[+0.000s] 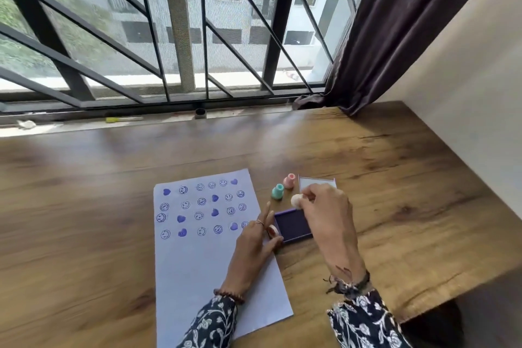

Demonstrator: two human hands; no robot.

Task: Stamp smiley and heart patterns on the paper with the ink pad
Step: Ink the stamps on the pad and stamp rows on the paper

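A white paper point(197, 263) lies on the wooden table, its upper half filled with rows of purple smileys and hearts. To its right sits the open purple ink pad point(292, 224). My right hand point(324, 212) hovers above the pad's far edge, holding a small cream stamp point(296, 200) in its fingertips. At the pad's left edge my left hand point(254, 246) rests on the paper, fingers spread, with a small pink-and-white stamp point(272, 230) against thumb and fingers. A teal stamp point(278, 191) and a pink stamp point(289, 180) stand upright behind the pad.
The pad's clear lid point(316, 182) lies behind my right hand. A window with black bars runs along the table's far side, a dark curtain point(381, 37) hangs at the right, and a wall bounds the right. The table's edge falls away at lower right.
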